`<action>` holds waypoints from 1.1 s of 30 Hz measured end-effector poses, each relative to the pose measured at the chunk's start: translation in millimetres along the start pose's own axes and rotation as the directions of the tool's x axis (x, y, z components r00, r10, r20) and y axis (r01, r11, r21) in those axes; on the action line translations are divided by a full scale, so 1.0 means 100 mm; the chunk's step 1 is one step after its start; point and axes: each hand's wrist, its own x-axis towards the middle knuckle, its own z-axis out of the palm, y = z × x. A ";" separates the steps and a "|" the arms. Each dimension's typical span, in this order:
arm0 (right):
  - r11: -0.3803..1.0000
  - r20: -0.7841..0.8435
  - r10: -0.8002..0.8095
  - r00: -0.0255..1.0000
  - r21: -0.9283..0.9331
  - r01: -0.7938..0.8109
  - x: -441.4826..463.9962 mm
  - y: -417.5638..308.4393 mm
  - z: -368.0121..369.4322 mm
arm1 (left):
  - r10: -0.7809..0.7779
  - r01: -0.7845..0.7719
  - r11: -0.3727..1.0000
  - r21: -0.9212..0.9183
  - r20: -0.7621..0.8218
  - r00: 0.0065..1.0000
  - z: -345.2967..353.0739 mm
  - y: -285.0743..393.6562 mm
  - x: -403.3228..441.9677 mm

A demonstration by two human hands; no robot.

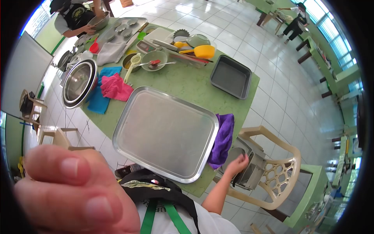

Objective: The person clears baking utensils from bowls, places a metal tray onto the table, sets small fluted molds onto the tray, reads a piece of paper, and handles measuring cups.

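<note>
Very close to the camera, my left hand (74,191) is raised with its fingers curled in; whatever may be inside them is hidden. My right hand (237,164) reaches out to the right, its fingers bent together beside metal pans (252,169) on a chair. What the fingers hold, if anything, is too small to make out. A flat aluminium tray (167,134) lies bottom up or shallow, I cannot tell which, at the table's near edge in front of me. Between it and my right hand is a crumpled purple cloth (223,138).
On the green table (187,87) stand a dark square baking pan (231,77), nested steel bowls (80,83), pink (116,87) and blue cloths (97,102), and a yellow measuring cup (204,51). A plastic chair (290,156) is at right. One person (80,17) handles a bowl across the table; another person (299,23) stands far off.
</note>
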 end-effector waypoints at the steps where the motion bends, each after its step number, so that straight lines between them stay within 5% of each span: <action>1: 0.993 0.173 -0.111 0.979 0.068 0.101 -0.05 -0.47 -0.01 | -0.015 0.014 1.000 0.017 0.018 1.000 -0.05 0.04 0.01; 4: 0.893 0.582 -0.406 0.704 0.090 0.441 -0.19 -1.50 -0.03 | -0.052 0.049 0.997 0.053 0.062 0.997 -0.20 0.13 0.01; 6: 0.857 0.732 -0.251 0.633 -0.136 0.497 -0.16 -1.57 0.11 | -0.065 0.059 0.995 0.084 0.077 0.995 -0.31 0.16 0.02; 7: 0.914 0.703 -0.326 0.632 0.063 0.401 -0.10 -1.50 0.23 | -0.065 0.057 0.993 0.102 0.079 0.995 -0.37 0.16 0.03; 12: 0.846 0.555 -0.400 0.729 -0.081 0.526 0.39 -1.83 0.42 | -0.101 0.095 0.991 0.098 0.062 0.993 -0.51 -0.10 -0.06; 13: 0.780 0.592 -0.456 0.665 -0.094 0.619 0.52 -1.74 0.49 | -0.217 0.185 0.975 0.126 0.334 0.917 -0.62 -0.29 -0.18; 15: 0.775 0.563 -0.395 0.726 -0.220 0.592 0.47 -1.72 0.56 | -0.540 0.454 0.841 0.294 0.499 0.678 -0.50 -0.63 -0.84; 17: 0.756 0.492 -0.341 0.801 -0.363 0.545 0.35 -1.81 0.57 | -0.786 0.435 0.617 0.655 0.537 0.306 -0.51 -0.87 -1.80; 19: 0.772 0.337 -0.393 0.856 -0.385 0.506 0.16 -1.72 0.61 | -0.872 0.334 0.423 0.842 0.479 -0.103 -0.59 -1.03 -2.62; 21: 0.906 0.328 -0.233 0.916 -0.269 0.326 -0.13 -1.58 0.64 | -0.790 0.514 0.314 0.799 0.520 -0.325 -0.58 -1.22 -2.82; 22: 0.934 0.329 -0.147 0.933 -0.263 0.240 -0.31 -1.52 0.63 | -0.783 0.508 0.333 0.795 0.533 -0.320 -0.58 -1.34 -2.96; 24: 0.921 0.285 -0.159 0.945 -0.301 0.246 -0.68 -1.33 0.62 | -0.730 0.668 0.443 0.598 0.673 -0.118 -0.59 -1.63 -3.16; 28: 0.793 0.261 -0.111 0.959 -0.558 0.244 -1.19 -1.52 0.40 | -0.643 0.640 0.555 0.531 0.762 -0.076 -0.49 -2.14 -3.05; 32: 0.786 0.147 -0.204 0.968 -0.564 0.252 -1.52 -1.57 0.36 | -0.422 0.248 0.846 0.473 0.877 -0.231 -0.25 -2.57 -2.59; 33: 0.764 0.092 -0.209 0.974 -0.606 0.221 -1.60 -1.65 0.34 | -0.331 0.214 0.909 0.357 0.932 -0.150 -0.06 -2.79 -2.41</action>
